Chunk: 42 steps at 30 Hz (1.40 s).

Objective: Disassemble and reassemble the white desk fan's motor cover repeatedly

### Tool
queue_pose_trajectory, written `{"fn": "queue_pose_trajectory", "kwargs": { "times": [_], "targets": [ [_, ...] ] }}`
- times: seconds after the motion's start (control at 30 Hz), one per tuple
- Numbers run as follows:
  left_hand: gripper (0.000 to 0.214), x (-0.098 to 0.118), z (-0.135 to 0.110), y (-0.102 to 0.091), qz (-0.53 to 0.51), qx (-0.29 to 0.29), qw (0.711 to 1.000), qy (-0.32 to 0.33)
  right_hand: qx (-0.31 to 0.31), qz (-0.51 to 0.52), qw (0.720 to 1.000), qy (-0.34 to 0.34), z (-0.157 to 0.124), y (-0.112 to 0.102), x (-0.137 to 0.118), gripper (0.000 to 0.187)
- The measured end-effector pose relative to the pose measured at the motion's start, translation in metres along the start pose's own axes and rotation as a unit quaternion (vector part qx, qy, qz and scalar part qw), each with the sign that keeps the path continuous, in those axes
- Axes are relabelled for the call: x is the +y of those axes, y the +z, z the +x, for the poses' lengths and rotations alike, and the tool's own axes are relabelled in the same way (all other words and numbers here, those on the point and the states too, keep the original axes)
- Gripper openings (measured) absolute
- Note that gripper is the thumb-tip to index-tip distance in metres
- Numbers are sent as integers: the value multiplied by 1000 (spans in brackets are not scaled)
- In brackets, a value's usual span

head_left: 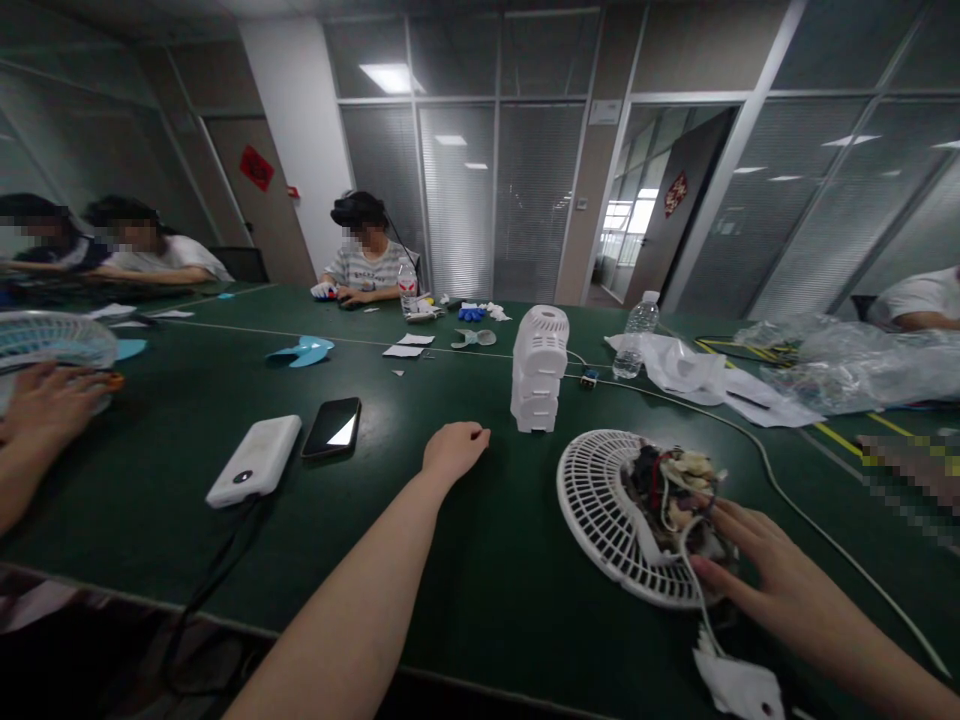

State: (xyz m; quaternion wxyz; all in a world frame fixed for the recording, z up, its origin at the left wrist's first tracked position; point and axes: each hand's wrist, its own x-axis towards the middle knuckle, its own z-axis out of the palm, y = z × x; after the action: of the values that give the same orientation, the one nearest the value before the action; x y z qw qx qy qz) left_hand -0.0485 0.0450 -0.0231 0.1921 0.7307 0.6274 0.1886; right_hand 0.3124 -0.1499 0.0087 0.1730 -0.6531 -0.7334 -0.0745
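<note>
Resting my right hand [772,550] against a bundle of wires and dark parts [646,480], I cannot tell from here whether its fingers clasp anything, since their tips vanish into the tangle and look a little blurred. The bundle sits on the white round grille [598,500], which lies on the green tabletop [480,630], to the right of the upright white housing [538,370] and nearer to me than it. My left hand [454,450] lies to the left of that housing and a little nearer, fingers curled in a loose fist on the table, with nothing that I can see inside it. I judge the grille to be light and fairly stiff, with thin ribs that could snap if I pressed between them, so I'd take it by the thick outer rim, on the side closer to the housing, where no wires lie. The bundle looks denser and lumpy, so I expect its weight to tip the grille if I lift by one edge; I'd cradle its solid middle from both sides and spare the slack wires, which could tear loose. A white cord [703,600] trails from it toward me, on the side away from the housing, and might snag. Smooth plastic will probably slide on this tabletop, so I'd have my idle left hand brace the rim.
</note>
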Motion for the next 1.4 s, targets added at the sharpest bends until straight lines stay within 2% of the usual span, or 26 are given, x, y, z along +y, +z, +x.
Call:
{"fn": "queue_pose_trajectory", "kwargs": {
  "times": [0.13, 0.27, 0.4, 0.57, 0.73, 1.0, 1.17, 1.3, 1.4],
  "targets": [
    [35, 0, 2, 4, -33, -1, 999, 31, -59, -14, 995, -80, 19, 10, -46, 57],
    [36, 0, 4, 10, -66, 9, 996, 51, -56, -4, 993, -99, 36, 17, -88, 54],
    [32, -6, 11, 13, -91, 48, 994, 39, -36, 8, 993, -114, 47, 24, -112, 50],
    [29, -12, 17, 13, -119, 95, 988, 15, -10, -1, 994, -105, 53, 33, -120, 48],
    [31, -13, 18, 12, -139, 107, 985, 9, 14, -10, 996, -89, 57, 39, -127, 53],
    [26, -11, 17, 9, -156, 102, 982, 19, 33, -20, 996, -79, 78, 43, -134, 58],
    [34, -9, 14, 8, -148, 98, 984, 11, 46, -27, 996, -69, 91, 49, -137, 61],
    [36, -8, 13, 9, -137, 71, 988, 13, 56, -15, 995, -79, 90, 53, -136, 67],
    [38, -7, 12, 9, -130, 55, 990, 15, 35, 13, 995, -96, 85, 47, -132, 64]
  ]
}}
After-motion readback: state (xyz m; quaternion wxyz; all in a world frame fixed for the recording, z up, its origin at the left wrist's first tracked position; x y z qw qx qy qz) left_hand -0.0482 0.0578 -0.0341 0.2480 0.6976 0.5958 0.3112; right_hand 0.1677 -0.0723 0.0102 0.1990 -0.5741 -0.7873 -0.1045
